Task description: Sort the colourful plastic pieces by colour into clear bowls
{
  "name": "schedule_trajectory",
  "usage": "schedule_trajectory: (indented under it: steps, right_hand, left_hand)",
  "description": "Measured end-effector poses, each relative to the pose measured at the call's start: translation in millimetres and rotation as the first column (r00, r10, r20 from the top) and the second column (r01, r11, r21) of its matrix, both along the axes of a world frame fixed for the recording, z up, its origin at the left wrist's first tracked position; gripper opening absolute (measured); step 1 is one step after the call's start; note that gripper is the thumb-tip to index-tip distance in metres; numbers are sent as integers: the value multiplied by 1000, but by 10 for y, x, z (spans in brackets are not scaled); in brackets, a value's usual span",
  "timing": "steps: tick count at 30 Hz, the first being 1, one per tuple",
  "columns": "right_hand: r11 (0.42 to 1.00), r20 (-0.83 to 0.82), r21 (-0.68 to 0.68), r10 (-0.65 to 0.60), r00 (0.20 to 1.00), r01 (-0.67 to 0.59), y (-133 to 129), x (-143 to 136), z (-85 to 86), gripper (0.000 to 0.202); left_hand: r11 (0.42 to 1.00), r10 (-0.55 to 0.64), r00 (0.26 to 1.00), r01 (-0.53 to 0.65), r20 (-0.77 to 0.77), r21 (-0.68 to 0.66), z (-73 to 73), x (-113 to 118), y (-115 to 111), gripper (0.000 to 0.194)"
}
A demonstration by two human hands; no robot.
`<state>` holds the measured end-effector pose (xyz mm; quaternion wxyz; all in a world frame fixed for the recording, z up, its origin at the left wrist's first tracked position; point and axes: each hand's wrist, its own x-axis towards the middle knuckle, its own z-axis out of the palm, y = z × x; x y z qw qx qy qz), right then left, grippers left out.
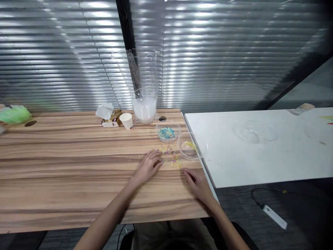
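Note:
Small yellow and pink pieces lie scattered on the wooden table between my hands. My left hand rests at their left edge, palm down, with its fingers apart and nothing visibly held. At their lower right is my right hand, its fingers curled together near the table; whatever lies between the fingertips is too small to make out. Beyond the pieces stands a clear bowl with blue beads. A second clear bowl, holding some yellow pieces, sits to its right over the seam between the tables.
A paper cup, a tissue packet and a bag of clear lids stand along the back edge. A green bag is far left. On the adjoining white table lies a clear lid.

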<state>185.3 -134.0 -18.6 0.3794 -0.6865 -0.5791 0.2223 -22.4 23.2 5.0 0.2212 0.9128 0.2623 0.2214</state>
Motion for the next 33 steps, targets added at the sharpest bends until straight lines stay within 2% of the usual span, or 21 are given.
schedule_trajectory:
  steps: [7,12,16,20,25,33]
  right_hand:
    - [998,-1,66,-2,1000,2,8,1,-40,32]
    - [996,-17,88,-4,1000,5,6,-15,-37,30]
    - [996,-10,84,12,1000,-11,11,-26,-20,30]
    - [997,-9,75,19,1000,-18,21,-21,-24,31]
    - [998,-14,55,24,1000,-24,24,10,-62,31]
    - [998,-19,56,35,999,-34,24,47,-108,32]
  left_hand:
    - [996,-6,1000,7,21,-89,-30,-32,52,4]
    - [993,-29,999,25,-36,-117,-62,-118,137,10]
    - [998,-26,999,24,-32,-63,-74,-139,162,11]
    - [999,-2,1000,1,-26,-54,-89,-112,149,2]
    - [999,7,999,-9,-42,-40,-126,-112,162,8]
    - [982,123,991,-114,-57,151,-91,-170,192,13]
